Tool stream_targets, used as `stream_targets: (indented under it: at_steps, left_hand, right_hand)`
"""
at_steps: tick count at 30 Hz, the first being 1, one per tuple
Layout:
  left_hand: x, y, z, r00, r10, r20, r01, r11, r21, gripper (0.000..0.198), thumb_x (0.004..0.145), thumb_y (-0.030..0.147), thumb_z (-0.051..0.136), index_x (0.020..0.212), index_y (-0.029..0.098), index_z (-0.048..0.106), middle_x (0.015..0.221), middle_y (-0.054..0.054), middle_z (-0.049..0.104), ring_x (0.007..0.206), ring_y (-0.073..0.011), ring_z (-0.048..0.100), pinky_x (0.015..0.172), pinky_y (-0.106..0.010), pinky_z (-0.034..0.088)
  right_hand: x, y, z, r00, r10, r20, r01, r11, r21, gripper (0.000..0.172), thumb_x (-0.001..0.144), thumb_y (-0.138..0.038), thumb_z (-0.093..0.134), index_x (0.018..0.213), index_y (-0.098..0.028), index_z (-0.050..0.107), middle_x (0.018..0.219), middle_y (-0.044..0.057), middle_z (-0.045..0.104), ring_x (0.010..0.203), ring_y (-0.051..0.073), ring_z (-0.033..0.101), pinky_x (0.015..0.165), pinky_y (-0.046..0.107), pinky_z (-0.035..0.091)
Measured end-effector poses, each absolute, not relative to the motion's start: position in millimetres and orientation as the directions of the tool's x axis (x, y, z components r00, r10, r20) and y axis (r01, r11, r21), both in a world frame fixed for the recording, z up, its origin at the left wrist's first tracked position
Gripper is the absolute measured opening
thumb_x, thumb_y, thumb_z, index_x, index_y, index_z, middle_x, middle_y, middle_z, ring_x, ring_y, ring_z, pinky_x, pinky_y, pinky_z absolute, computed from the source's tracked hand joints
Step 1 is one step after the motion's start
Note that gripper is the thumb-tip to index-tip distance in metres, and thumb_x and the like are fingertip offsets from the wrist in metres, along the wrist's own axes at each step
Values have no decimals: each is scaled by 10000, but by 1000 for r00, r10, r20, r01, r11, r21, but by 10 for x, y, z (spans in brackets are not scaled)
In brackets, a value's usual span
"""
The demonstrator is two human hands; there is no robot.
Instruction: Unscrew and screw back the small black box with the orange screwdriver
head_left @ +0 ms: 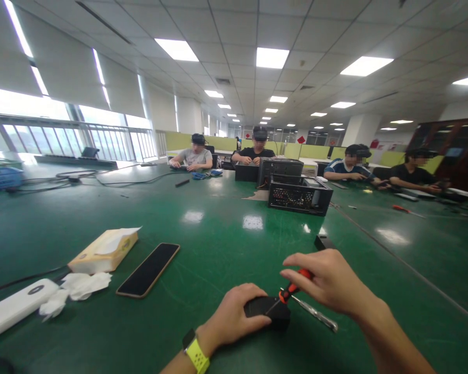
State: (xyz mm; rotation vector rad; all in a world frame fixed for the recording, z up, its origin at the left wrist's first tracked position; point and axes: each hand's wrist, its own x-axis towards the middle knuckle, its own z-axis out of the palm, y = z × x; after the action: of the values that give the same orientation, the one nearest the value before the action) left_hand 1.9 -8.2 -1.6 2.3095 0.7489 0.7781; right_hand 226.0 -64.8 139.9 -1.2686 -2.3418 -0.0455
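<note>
A small black box [265,312] is held down on the green table [226,239] by the left hand [234,318], whose fingers are curled over the box's left end and clamped on it. One screwdriver [294,289] with a red and black handle is pinched between the thumb and fingers of the right hand [329,280], which is closed round the handle. The screwdriver's long axis is seen to run from upper right, under the right fingers, to lower left, and its tip is pointed down and leftward onto the top of the box, just beside the left fingertips. One silver rod [316,315] is laid flat just under the right hand, slanting from the box away to the lower right; whether it touches the box cannot be told. One small dark block [323,242] is seen just beyond the right hand.

A watch [195,353] with a yellow-green strap is worn on the left wrist. To the left of the left hand one phone [148,270] is laid face up; further left one tissue box [103,250], two lumps of crumpled tissue [85,284] and one white power bank [11,310] are found. Well beyond both hands two computer cases [299,195] are set one behind the other, and four people [257,150] are seated at the table's far edge
</note>
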Motion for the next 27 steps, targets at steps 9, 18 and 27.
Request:
stream_targets:
  at_steps: [9,18,27]
  left_hand:
    - [8,-74,-12,687,639,346,329,-698,637,331,847,433,716,1076,198,676,972,-49,688,851,-223,624,742,-260,449]
    - [-2,-81,-5,705,619,347,324,-716,619,306,874,437,687,1076,208,672,959,-40,689,830,-211,626,734,-250,446]
    - [-5,-85,9,703,619,349,331,-720,609,327,856,451,703,1072,208,674,957,-40,692,832,-215,634,736,-252,449]
  right_hand:
    - [2283,-660,1440,-504,774,383,745,614,-259,149,932,-324,586,926,-204,675,744,5,680,656,148,613,623,251,426]
    - [2302,-639,1465,-535,763,363,707,640,-302,129,921,-306,591,924,-204,671,761,10,672,659,140,589,631,248,423]
    - [2295,-647,1454,-496,787,367,738,605,-299,113,897,-310,620,903,-206,661,746,-1,658,655,139,570,627,249,414]
